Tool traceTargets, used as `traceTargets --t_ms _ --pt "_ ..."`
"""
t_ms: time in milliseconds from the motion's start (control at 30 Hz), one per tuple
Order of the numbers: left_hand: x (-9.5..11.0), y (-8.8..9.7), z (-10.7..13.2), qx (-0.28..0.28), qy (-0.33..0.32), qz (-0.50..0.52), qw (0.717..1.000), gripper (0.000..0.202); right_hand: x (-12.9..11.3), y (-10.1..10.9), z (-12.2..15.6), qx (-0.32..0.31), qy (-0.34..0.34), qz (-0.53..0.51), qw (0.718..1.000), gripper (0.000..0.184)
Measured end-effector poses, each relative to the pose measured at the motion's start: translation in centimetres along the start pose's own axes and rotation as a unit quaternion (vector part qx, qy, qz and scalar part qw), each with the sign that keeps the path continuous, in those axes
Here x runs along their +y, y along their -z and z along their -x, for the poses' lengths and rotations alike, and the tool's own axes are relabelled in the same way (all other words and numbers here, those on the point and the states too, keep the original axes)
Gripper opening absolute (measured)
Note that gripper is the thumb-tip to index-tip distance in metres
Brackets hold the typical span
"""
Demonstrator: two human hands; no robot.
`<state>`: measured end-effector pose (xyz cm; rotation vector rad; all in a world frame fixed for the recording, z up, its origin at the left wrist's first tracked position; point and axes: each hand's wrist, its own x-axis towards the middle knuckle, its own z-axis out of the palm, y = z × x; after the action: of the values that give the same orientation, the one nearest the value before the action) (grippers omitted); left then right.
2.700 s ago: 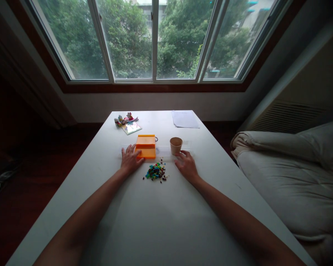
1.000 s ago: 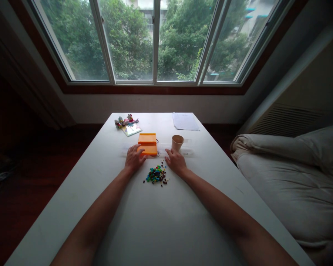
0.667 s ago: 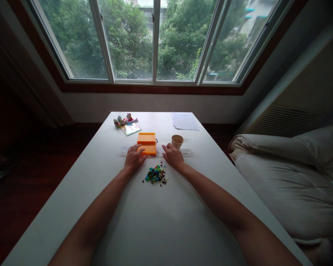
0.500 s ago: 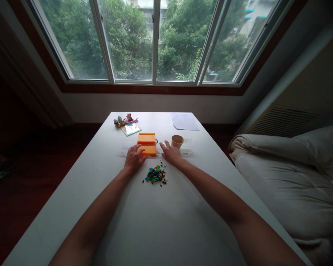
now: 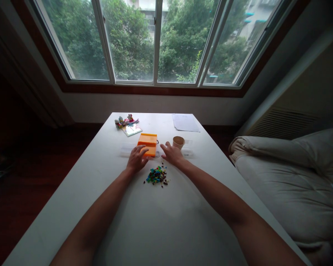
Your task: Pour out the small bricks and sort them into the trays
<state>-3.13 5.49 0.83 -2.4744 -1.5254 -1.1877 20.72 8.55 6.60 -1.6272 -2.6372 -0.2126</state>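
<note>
Both my arms reach out over a white table (image 5: 155, 221). My left hand (image 5: 137, 159) lies flat with its fingers spread, its fingertips at the near left corner of an orange box (image 5: 147, 142). My right hand (image 5: 172, 155) rests open just right of that box, fingers apart, holding nothing. The box sits on a long clear plastic tray (image 5: 126, 150). A small heap of coloured toy bricks (image 5: 157, 176) lies on the table between and just in front of my two hands. A brown paper cup (image 5: 178, 142) stands upright beyond my right hand.
At the table's far left stand small toy figures (image 5: 124, 120) beside a glossy card (image 5: 132, 129). A sheet of paper (image 5: 185, 122) lies at the far right. A padded grey-white cushion or sofa (image 5: 288, 184) runs along the table's right side. Big windows fill the far wall.
My right hand has slid left from beside the cup to just right of the orange box. My left hand has stayed at the box's near left corner.
</note>
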Motion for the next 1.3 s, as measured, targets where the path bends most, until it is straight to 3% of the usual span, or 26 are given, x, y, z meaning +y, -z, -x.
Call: traceTargets --t_ms 133,300,533,667,767,933,1000,1100,1233,1300 --pt "1.5 0.4 -0.2 0.008 -0.01 0.084 0.996 0.05 -0.6 0.3 1.8 0.085 0.026 -0.025 0.996 0.06" --pt "3.0 -0.1 -0.1 0.01 -0.008 0.203 0.979 0.076 -1.3 -0.1 3.3 0.161 0.102 -0.134 0.972 0.059" --pt "3.7 -0.7 -0.1 0.009 0.058 0.355 0.933 0.073 -1.3 -0.8 3.9 0.202 0.169 -0.27 0.926 0.05" --pt "4.2 -0.6 -0.3 0.006 0.074 0.39 0.918 0.067 -1.6 -0.8 4.3 0.198 0.173 -0.278 0.924 0.046" --pt "4.5 -0.6 -0.2 0.007 0.087 0.398 0.913 0.063 -2.4 -0.5 4.7 0.177 0.151 -0.254 0.939 0.044" --pt "4.4 -0.3 0.0 0.016 0.083 0.331 0.94 0.062 -3.5 0.0 5.1 0.159 0.0 -0.23 0.96 0.045" --pt "4.3 -0.1 0.1 0.013 0.08 0.317 0.945 0.063 -3.5 0.2 5.1 0.158 -0.016 -0.229 0.96 0.044" --pt "4.1 0.2 0.2 0.011 0.066 0.336 0.94 0.065 -2.8 0.5 4.5 0.177 -0.029 -0.267 0.947 0.041" --pt "4.6 0.3 0.4 -0.011 0.017 0.345 0.938 0.057 -1.0 0.4 3.4 0.207 -0.137 -0.345 0.905 0.038" --pt "4.9 0.3 0.5 -0.033 -0.002 0.341 0.939 0.056 -0.2 0.1 3.4 0.208 -0.145 -0.362 0.897 0.038"
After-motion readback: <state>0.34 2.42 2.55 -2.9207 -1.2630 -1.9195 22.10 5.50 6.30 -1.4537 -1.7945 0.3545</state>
